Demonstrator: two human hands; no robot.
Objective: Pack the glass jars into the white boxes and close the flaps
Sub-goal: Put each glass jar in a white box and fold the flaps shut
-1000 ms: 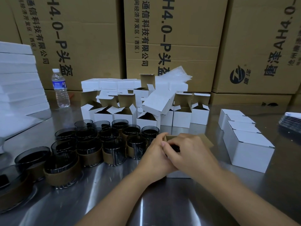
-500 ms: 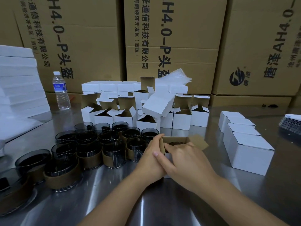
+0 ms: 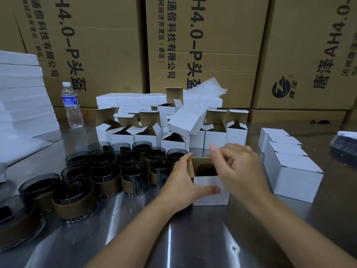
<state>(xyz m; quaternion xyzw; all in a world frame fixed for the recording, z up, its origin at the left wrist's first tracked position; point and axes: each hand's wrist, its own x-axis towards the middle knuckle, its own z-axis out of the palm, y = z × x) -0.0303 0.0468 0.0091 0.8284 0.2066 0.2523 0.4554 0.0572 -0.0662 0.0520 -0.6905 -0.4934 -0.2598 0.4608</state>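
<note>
**One jar boxed, top open**

The left hand (image 3: 185, 182) grips the white box (image 3: 210, 190) by its left side, with the thumb laid across the front face and the fingers behind the raised left flap. The right hand (image 3: 239, 171) is over the right part of the open top with its fingers curled. It is blurred, so I cannot tell whether it pinches a flap. A dark jar (image 3: 205, 169) sits inside the box, its rim showing between the hands.

The box stands on a steel table (image 3: 173, 238). Bare steel runs from the wrists back toward the person, and a narrow strip of it shows right of the right hand, before a row of closed boxes (image 3: 293, 175). Left of the left hand the jars (image 3: 105, 175) come close up to its knuckles.

Beyond the hands stand three brown cartons (image 3: 96, 45). The two left ones read "H4.0-P头盔" and "通信科技有限公司", and the right one reads "AH4.0". The label on the one bottle (image 3: 72, 107) is too small to read.

There are four closed boxes. The jars number about fifteen, each in a brown sleeve, packed too tight for a sure count. Open boxes (image 3: 146, 132) are heaped beyond the fingers and too jumbled to count. Foam sheets (image 3: 21, 93) are stacked far left and dark cards (image 3: 345, 142) far right
</note>
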